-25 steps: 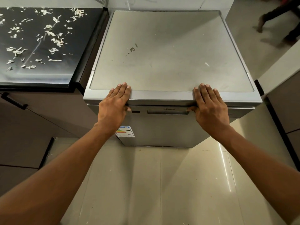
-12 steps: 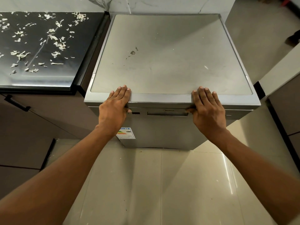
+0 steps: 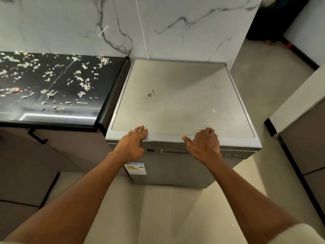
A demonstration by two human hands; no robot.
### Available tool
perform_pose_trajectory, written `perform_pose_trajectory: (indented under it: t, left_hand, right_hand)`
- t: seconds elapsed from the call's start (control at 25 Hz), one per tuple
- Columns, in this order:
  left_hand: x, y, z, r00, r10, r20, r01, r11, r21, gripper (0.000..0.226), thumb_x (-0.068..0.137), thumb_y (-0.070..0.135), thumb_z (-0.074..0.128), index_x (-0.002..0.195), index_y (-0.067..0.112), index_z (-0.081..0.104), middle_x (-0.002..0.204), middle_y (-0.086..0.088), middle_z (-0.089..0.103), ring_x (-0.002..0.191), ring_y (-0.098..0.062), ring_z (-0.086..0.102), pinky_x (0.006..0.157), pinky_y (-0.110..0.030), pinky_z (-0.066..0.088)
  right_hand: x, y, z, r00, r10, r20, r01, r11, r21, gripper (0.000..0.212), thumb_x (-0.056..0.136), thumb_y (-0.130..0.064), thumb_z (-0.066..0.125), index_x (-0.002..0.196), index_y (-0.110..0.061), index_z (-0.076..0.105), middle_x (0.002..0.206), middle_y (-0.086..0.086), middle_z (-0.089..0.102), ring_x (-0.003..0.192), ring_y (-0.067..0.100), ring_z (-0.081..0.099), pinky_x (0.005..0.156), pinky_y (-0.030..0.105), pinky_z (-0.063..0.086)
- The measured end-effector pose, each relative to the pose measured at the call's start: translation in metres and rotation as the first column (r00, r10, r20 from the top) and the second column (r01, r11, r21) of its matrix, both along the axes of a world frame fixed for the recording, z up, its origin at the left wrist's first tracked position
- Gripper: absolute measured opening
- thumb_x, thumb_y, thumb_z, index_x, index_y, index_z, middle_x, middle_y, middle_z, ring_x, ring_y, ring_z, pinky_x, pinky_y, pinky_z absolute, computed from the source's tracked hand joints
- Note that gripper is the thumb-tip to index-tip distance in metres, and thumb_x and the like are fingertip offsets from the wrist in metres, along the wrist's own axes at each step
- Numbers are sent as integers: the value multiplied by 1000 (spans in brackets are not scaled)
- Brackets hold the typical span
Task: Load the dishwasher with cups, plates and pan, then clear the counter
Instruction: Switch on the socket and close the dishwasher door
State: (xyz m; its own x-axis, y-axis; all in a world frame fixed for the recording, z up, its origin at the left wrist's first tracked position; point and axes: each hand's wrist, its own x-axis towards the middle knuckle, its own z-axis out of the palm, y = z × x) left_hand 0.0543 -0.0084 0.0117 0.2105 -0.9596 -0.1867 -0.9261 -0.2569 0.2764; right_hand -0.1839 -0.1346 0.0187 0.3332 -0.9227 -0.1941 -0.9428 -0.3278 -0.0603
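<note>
The view has swung up since a moment ago, so the white marble-veined wall [image 3: 175, 29] now fills the top of the shot, and the right hand [image 3: 204, 147] has shifted: its thumb, which was tucked under the front lip, now points out to the side across the top edge. The left hand [image 3: 131, 145] has stayed where it was, planted on the front left of the grey, square-topped dishwasher [image 3: 181, 106]. Its fingers [image 3: 139, 130] lie straight and pressed together over the lip, with the thumb dropping down onto the front panel. Over on the right, the fingers sit flat and close together on the front rim, thumb splayed wide, gripping nothing. The dishwasher itself stands against the wall with its door closed, a narrow recessed handle slot [image 3: 174, 151] showing between the two hands, and a coloured energy label [image 3: 136, 168] on the front below the left wrist. There's a small dark smudge [image 3: 149, 95] on the dusty top. Just beside it on the left runs the glossy black stone counter [image 3: 98, 95], littered with pale shreds of vegetable peelings [image 3: 51, 93] from edge to edge. Brown cabinet fronts [image 3: 26, 164] sit below that counter, one with a black bar handle [image 3: 36, 137]. Beige floor tiles [image 3: 158, 208] stretch out underneath both forearms.
</note>
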Motion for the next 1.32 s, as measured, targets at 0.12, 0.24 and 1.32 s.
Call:
perform_pose_trajectory:
  t: [0.12,0.24,1.32]
  left_hand:
    - [14,-3,11,994,-31,-103,33,999,19,77,92,15,55,159,19,16,166,2,7,153,-14,9,123,-29,9]
    - [38,-6,17,982,-68,-174,68,998,-5,68,100,20,49,158,13,16,166,-2,8,153,-14,8,122,-27,7]
    - [380,-256,282,971,150,189,1,779,-627,74,99,18,43,157,9,-2,164,-7,-13,152,-19,-13,124,-33,-4]
  right_hand:
    - [36,2,9,999,33,32,-35,998,45,84,102,-58,32,157,3,13,165,24,10,153,36,12,125,45,16]
    - [85,8,15,982,180,53,-184,980,78,74,106,-49,32,160,-7,5,168,15,0,155,29,3,126,42,9]
    - [419,-233,279,867,356,349,-177,874,-452,82,103,-51,39,161,-10,-2,168,9,-9,156,22,-6,126,36,-1]
